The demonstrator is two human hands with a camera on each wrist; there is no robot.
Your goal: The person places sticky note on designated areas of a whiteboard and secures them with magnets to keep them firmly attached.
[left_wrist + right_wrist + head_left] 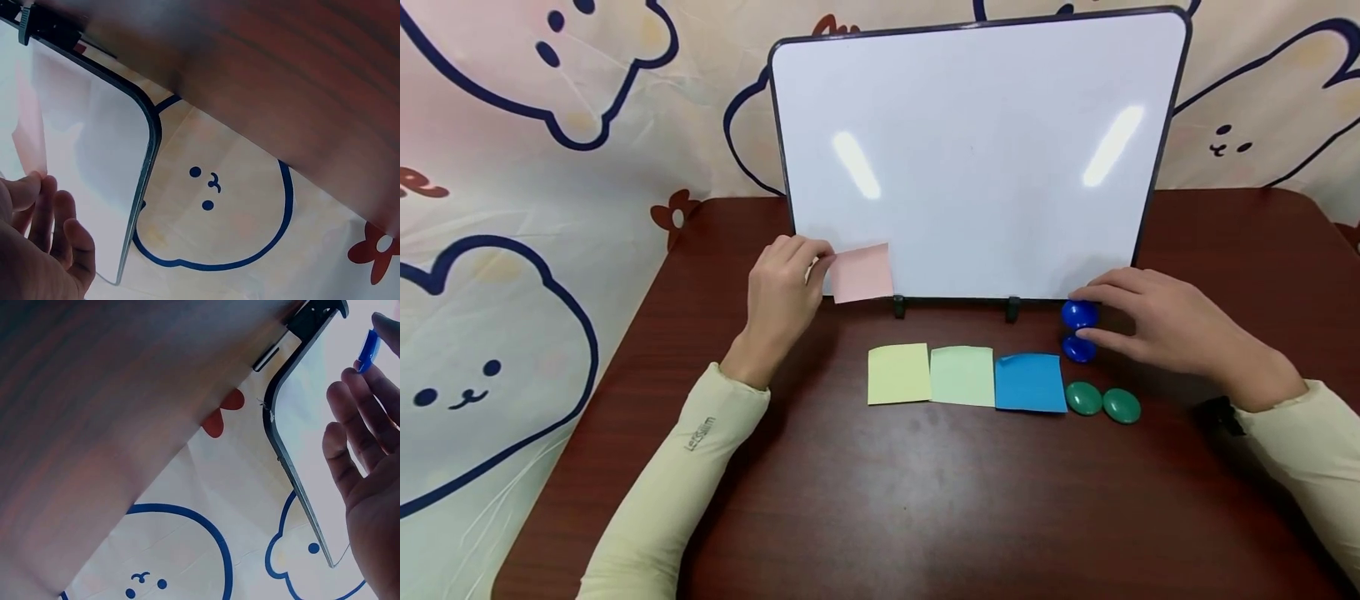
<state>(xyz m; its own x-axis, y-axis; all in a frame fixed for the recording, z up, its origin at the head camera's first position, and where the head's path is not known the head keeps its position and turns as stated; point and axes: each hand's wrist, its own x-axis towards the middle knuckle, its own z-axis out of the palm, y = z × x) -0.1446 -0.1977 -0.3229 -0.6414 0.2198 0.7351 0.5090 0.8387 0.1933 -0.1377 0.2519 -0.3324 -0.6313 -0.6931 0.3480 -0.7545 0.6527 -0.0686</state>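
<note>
The left hand, fingertips together, pinched a pink note, top edge rising rightward. The right hand, slightly parted, held a blue disc

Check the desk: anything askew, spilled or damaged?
Only minor: the blue sticky note has a curled top-left corner, so it isn't lying fully flat. The pink sticky note is tilted, but the left grip holds it. No spill visible.

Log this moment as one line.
left hand: pinches pink note before whiteboard, lower left | right hand: pinches blue disc | table: yellow note, pale green note, blue note, another blue disc, two green discs
</note>
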